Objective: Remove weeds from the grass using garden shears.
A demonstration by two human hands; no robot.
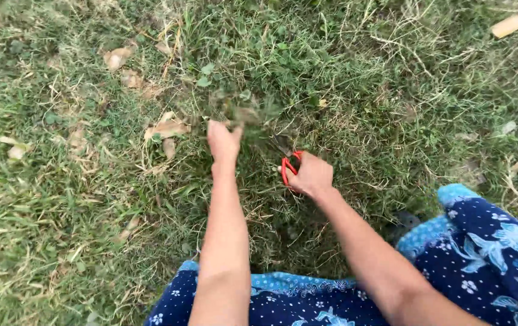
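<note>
My left hand (223,142) is closed around a tuft of grass (244,113), which looks blurred just above the fingers. My right hand (311,175) grips red-handled scissors (287,166) just to the right of the tuft, with the blades (282,145) pointing up-left towards the base of the tuft. Both arms reach forward from the bottom of the view over a patch of grass (331,78).
Dry brown leaves (166,128) lie scattered in the grass to the left and behind. A pale flat scrap (507,26) sits at the top right. My blue flowered garment (482,247) covers the lower right and bottom edge.
</note>
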